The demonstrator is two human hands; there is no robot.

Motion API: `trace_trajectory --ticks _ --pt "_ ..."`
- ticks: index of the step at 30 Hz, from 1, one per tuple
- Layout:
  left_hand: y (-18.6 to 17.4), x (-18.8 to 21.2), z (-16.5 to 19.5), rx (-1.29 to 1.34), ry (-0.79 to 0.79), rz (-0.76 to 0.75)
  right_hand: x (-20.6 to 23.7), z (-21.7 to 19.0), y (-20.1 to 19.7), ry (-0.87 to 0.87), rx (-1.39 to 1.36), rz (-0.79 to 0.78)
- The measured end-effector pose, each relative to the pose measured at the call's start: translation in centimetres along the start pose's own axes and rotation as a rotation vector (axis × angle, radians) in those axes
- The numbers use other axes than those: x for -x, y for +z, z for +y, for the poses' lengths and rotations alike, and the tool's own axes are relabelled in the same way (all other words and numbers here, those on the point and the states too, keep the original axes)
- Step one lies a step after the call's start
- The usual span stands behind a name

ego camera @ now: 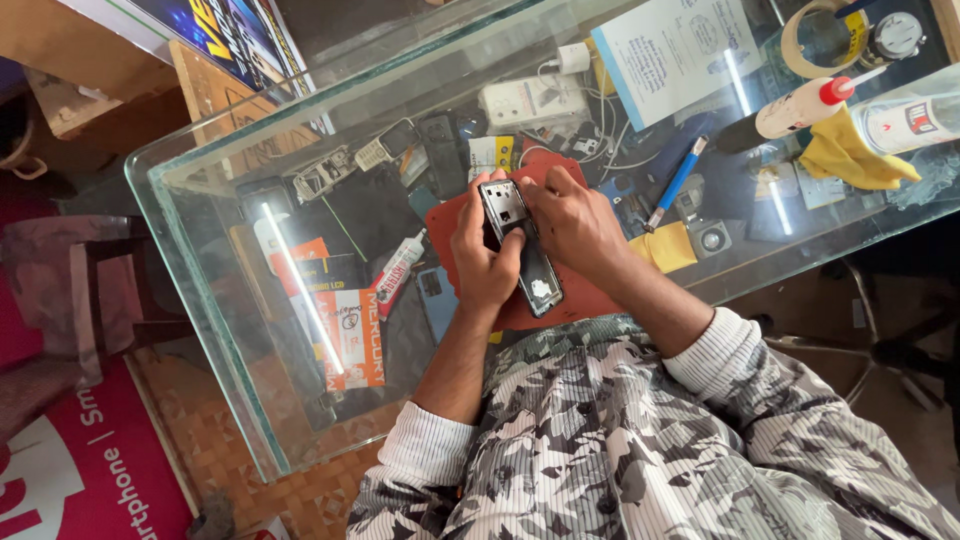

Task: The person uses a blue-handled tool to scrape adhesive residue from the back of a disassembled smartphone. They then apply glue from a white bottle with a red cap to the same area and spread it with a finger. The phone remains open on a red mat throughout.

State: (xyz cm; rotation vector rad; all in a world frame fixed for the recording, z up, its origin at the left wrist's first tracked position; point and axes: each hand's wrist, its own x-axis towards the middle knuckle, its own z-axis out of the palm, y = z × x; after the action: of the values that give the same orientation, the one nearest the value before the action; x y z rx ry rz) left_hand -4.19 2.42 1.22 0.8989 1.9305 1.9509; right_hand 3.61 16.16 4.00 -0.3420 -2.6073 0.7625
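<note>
1. One opened dark slab-shaped smartphone with its back cover removed (pixel 520 248) is seen above a red-brown rectangular work mat (pixel 450 232) on the glass-topped counter (pixel 200 260).
2. The phone's long axis is noted running from its upper end, away from the body, down towards its lower end near the torso, slightly slanted.
3. The left hand (pixel 482 255) is wrapped about the phone's left edge; the grip is narrow, fingers curled on the frame, holding the phone.
4. The right hand (pixel 572 222) is laid against the phone's upper right side, fingertips pressed at the exposed top section. Whether anything small is pinched there cannot be told.
5. The phone lies between the two hands; both are touching it, the left carrying it along its length.
6. Counted nearby: one blue pen-like tool (pixel 677 182) right of the hands, one white bottle with red cap (pixel 795 108), one small white-and-red glue tube (pixel 398 272) left of the mat, one yellow cloth (pixel 850 152), one tape roll (pixel 820 38).
</note>
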Motion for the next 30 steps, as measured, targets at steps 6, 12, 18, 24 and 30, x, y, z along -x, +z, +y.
trace_trajectory --ticks 6,12,18,24,30 --pt "-0.1 0.0 -0.1 -0.005 0.006 -0.01 0.5 0.4 0.6 -0.022 0.001 0.049" --pt "-0.1 -0.1 -0.2 0.04 0.034 -0.011 0.4 0.6 0.8 -0.08 -0.007 0.068" --pt "-0.1 -0.1 -0.2 0.022 0.017 -0.013 0.2 0.3 0.3 -0.054 0.085 -0.004" --pt "-0.2 -0.1 0.2 -0.004 0.025 -0.015 0.2 -0.1 -1.0 -0.041 0.118 -0.092" --pt "-0.1 -0.1 0.2 0.02 0.039 -0.011 0.0 -0.8 -0.6 -0.045 0.147 -0.049"
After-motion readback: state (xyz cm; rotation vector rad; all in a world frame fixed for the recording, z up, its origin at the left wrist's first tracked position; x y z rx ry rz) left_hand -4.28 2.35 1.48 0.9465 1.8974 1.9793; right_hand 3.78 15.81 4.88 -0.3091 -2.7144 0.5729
